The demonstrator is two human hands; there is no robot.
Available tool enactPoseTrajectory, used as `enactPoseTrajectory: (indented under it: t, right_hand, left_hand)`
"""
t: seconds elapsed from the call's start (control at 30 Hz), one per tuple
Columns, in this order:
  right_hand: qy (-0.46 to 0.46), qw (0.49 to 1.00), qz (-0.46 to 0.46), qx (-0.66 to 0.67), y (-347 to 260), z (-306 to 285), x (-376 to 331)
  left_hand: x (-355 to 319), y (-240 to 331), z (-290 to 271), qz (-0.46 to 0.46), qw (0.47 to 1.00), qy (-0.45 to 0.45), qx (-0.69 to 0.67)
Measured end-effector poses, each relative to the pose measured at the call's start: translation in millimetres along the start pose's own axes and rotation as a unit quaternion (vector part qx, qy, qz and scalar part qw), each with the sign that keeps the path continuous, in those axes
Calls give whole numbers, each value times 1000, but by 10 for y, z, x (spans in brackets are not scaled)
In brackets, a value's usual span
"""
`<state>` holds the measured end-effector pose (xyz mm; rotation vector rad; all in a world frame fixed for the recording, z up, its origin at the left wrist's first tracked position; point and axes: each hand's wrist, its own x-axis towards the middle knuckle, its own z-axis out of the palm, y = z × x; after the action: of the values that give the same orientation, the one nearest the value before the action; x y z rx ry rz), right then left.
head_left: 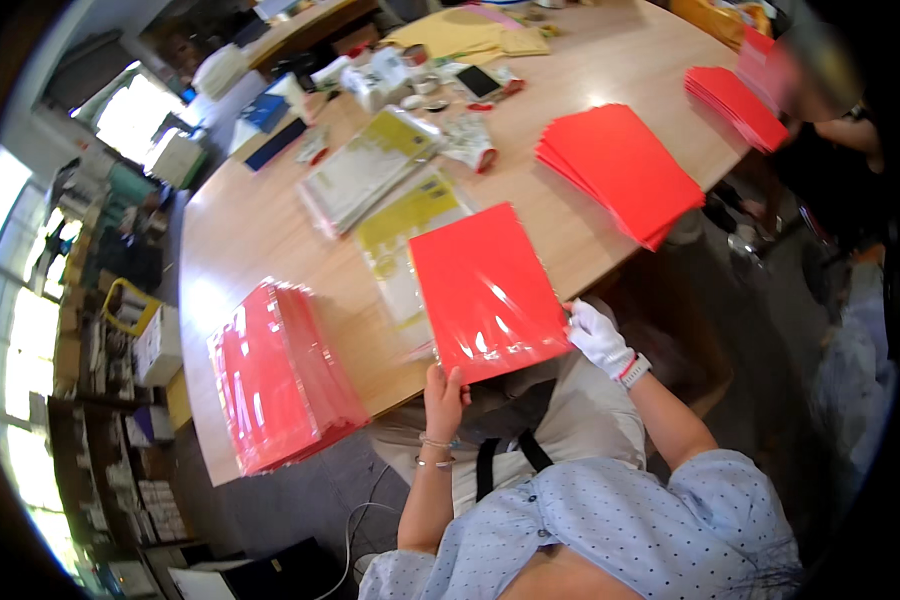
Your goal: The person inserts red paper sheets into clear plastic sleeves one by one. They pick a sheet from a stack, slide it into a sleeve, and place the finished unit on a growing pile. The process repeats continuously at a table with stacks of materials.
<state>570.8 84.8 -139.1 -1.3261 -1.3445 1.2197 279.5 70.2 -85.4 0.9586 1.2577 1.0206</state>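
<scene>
Between my two hands is a red sheet in a clear plastic sleeve, tilted over the table's front edge. My left hand, bare, pinches its lower left corner. My right hand, in a white glove, grips its right edge near the lower corner. To the left lies a pile of red sheets in shiny clear sleeves. At the right, a fanned stack of plain red sheets reaches the table edge. Partly under the held sheet is a yellow-and-white pack in clear plastic.
Another such pack lies farther back on the wooden table. Beyond are a phone, white bottles and yellow envelopes. At the far right, another person sits by a smaller red stack.
</scene>
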Motion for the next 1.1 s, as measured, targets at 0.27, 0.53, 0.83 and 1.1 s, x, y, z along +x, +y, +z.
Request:
enactPoseTrajectory:
  t: [0.27,0.53,0.83,1.1]
  right_hand:
    - [-147,976,-136,86,-1154,1644,322]
    - [-334,921,-187,-72,-1930,3103,494]
    - [-296,938,-79,160,-1328,2162,458]
    - [168,773,-280,-544,-1000,-860,461]
  left_hand:
    - [-997,1312,-1256,231,928,224,186]
    - [-1151,433,-3822,158,864,353,323]
    - [-1077,580,-3202,240,715,564,335]
    - [-708,537,-1200,404,830,126,363]
